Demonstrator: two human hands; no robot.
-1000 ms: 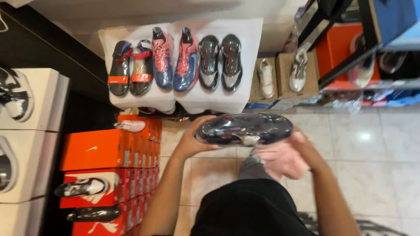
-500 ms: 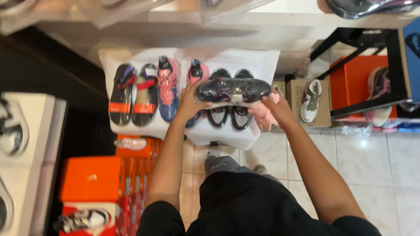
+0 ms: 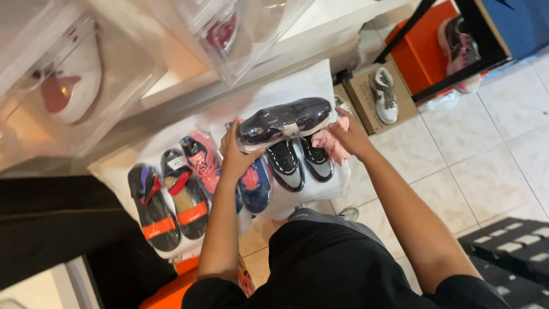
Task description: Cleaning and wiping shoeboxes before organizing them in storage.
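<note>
Between the two hands, held up in the air above a white display block, sits a dark glossy shoe (image 3: 284,121) wrapped in clear film. The left hand (image 3: 237,155) grips the lower end, its fingers (image 3: 229,137) curled shut around that end with the thumb tucked beneath the sole. The right hand (image 3: 350,134) meets the other end, its fingers closed against the shoe's side while also pinching a pink cloth (image 3: 333,144) that hangs just under them. Directly below the fingers, on the white block (image 3: 309,86), lie a pair of black shoes with white trim (image 3: 298,163), a pink and blue pair (image 3: 229,171) and a pair of black sandals with orange straps (image 3: 168,203). Beyond the right hand's fingers, a grey shoe (image 3: 384,94) rests on a cardboard box (image 3: 366,103), with an orange box (image 3: 420,54) farther off. Above the left hand's fingers, clear plastic cases (image 3: 86,74) hold more footwear. Judged from its look, the shoe should be light and fairly stiff through the sole, softer across the upper; the film is likely to be slippery, so the firm ends of the sole seem the surest places to hold.
</note>
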